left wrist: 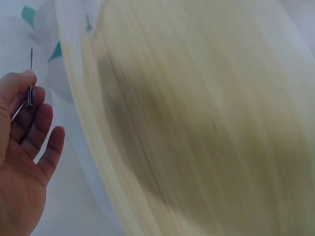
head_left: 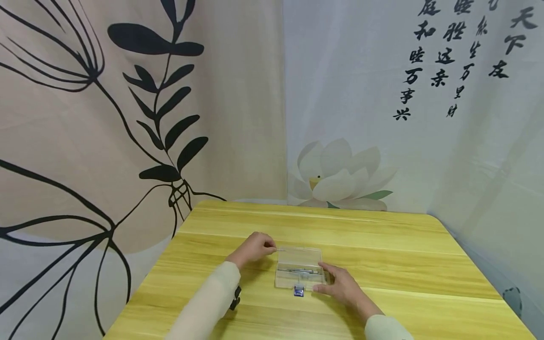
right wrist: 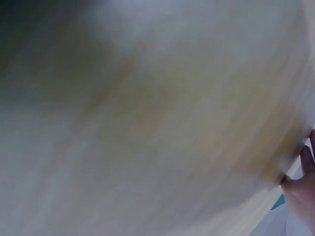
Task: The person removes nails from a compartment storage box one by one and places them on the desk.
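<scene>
A clear plastic box [head_left: 278, 279] lies open on the wooden table, its transparent lid [head_left: 300, 256] folded to the far side. Several thin metal nails [head_left: 302, 271] lie inside, and a blue latch [head_left: 299, 291] shows on the front. To the left of the lid, my left hand [head_left: 254, 247] pinches one nail [left wrist: 30, 93] between thumb and fingers; its head points down in the left wrist view. My right hand [head_left: 343, 285] holds the box by its right side, thumb at the front corner. The right wrist view is blurred and shows only part of that hand [right wrist: 301, 189].
The wooden table [head_left: 408, 264] has rounded far corners. Behind it hangs a printed cloth [head_left: 242, 118] with dark plants, a lotus and writing. A black strap piece [head_left: 235, 298] shows beside the left sleeve.
</scene>
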